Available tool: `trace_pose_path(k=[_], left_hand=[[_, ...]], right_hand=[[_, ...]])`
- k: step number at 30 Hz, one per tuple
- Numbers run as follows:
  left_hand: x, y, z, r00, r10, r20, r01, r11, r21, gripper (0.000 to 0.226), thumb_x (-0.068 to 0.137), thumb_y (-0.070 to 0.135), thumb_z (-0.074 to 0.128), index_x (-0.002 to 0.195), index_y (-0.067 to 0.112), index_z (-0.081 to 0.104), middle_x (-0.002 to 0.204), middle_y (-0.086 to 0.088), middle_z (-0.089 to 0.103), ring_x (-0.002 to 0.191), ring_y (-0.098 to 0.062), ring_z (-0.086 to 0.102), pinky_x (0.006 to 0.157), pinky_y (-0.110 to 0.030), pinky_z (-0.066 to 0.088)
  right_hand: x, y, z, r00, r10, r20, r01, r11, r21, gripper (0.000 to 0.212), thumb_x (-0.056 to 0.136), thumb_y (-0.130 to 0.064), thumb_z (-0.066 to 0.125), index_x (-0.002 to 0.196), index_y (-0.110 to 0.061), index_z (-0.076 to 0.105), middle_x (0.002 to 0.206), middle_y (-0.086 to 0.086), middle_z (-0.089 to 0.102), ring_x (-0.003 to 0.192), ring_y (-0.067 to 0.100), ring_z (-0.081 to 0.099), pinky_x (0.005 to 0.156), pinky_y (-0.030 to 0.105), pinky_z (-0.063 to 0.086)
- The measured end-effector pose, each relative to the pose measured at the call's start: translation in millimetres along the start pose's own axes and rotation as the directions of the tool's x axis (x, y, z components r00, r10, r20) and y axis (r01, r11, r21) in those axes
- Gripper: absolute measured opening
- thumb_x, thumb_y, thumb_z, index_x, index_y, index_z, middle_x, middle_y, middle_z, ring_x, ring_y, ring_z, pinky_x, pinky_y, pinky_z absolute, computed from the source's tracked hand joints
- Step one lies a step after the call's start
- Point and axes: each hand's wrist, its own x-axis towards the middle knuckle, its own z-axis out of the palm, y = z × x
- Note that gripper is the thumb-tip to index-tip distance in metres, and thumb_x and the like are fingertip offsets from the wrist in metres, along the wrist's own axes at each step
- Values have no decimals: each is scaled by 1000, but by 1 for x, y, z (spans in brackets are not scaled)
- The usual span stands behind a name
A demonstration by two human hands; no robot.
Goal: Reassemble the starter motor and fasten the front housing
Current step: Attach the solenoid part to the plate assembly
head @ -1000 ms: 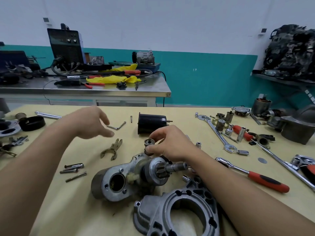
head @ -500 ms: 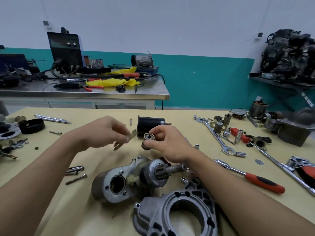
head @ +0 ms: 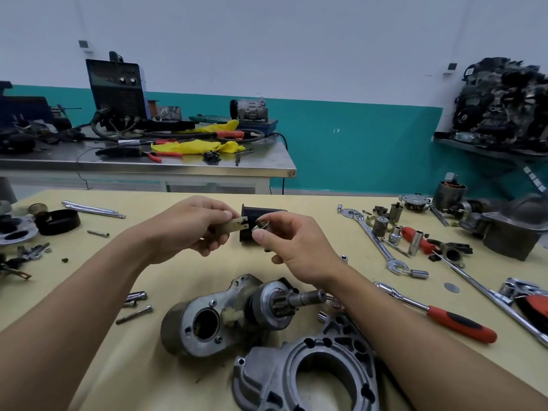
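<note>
The bare left forearm [head: 89, 292] and right forearm [head: 400, 321] come in from the lower corners and converge. The left hand [head: 189, 229] pinches a pale forked piece [head: 235, 225] between thumb and curled fingers. The right hand [head: 296, 247] pinches a small metal ring [head: 262, 225] at its fingertips, just beside the left hand's.

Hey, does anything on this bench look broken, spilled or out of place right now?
Nothing looks broken or spilled. The motor lies on its side with the front housing off beside it and bolts loose to its left, as fits a half-done job. The left hand holds a beige lever, the right hand a small ring.
</note>
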Motion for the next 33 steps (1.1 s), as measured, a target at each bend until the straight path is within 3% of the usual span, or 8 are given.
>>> trace_pose_path(k=[2, 4, 7, 14, 21, 26, 30, 33], left_hand=[[1, 1, 3, 1000, 3, -13, -3, 1000, 19, 27, 106, 22, 45, 104, 14, 71, 64, -4, 62, 54, -12, 51, 47, -22, 41], [1, 1, 5, 1000, 24, -13, -24, 999, 46, 24, 105, 25, 48, 105, 15, 70, 64, -3, 65, 52, -10, 50, 44, -21, 38], [2, 1, 7, 998, 53, -17, -52, 995, 81, 21, 102, 31, 54, 103, 18, 71, 64, -5, 67, 48, -9, 48, 41, -20, 34], [0, 7, 10, 996, 89, 12, -90, 995, 45, 18, 98, 37, 61, 102, 22, 70, 62, -6, 64, 44, -9, 41, 40, -20, 30], [-5, 16, 12, 993, 93, 76, -92, 996, -18, 15, 100, 27, 57, 103, 23, 71, 57, -6, 59, 40, -9, 37, 37, -18, 26], [-7, 19, 13, 990, 49, 131, -23, 980, -198, 22, 102, 20, 51, 105, 17, 73, 57, -10, 54, 36, -8, 33, 32, -16, 22], [-8, 21, 17, 980, 27, 196, 65, 893, -446, 25, 96, 23, 54, 103, 15, 76, 54, -8, 50, 31, -4, 31, 28, -11, 21], [-9, 28, 26, 965, 10, 262, 155, 784, -601, 36, 91, 35, 54, 74, 14, 79, 47, -1, 48, 26, -2, 33, 25, -9, 21]], right_hand=[[0, -1, 0, 999, -13, 29, 14, 999, -38, 8, 99, -24, 63, 101, -29, 70, 78, -10, 62, 71, 3, 56, 61, 22, 50], [-1, -2, 0, 997, 2, 71, 0, 999, -38, 17, 103, -26, 55, 97, -29, 70, 78, -12, 64, 70, 2, 53, 60, 21, 48], [0, -4, -3, 989, 70, 130, -76, 996, 42, 29, 105, -28, 46, 103, -11, 70, 71, -14, 62, 64, 2, 50, 55, 19, 43], [3, -5, -11, 949, 177, 262, -237, 947, 217, 29, 87, -35, 53, 93, -13, 69, 67, 2, 61, 60, 12, 46, 50, 22, 34], [1, -8, -15, 926, 189, 328, -292, 908, 300, 24, 100, -27, 48, 97, -8, 62, 64, 2, 59, 54, 11, 45, 49, 20, 32], [1, -17, -15, 917, 174, 360, -316, 867, 385, 25, 89, -30, 51, 95, -8, 62, 61, 3, 57, 53, 11, 45, 48, 21, 30], [0, -29, -12, 927, 110, 358, -289, 818, 497, 37, 92, -30, 45, 109, -11, 71, 56, 1, 52, 50, 11, 40, 49, 22, 28], [0, -40, -2, 962, 79, 261, -220, 790, 573, 39, 98, -35, 44, 74, -19, 71, 49, 0, 44, 43, 10, 32, 40, 20, 26]])
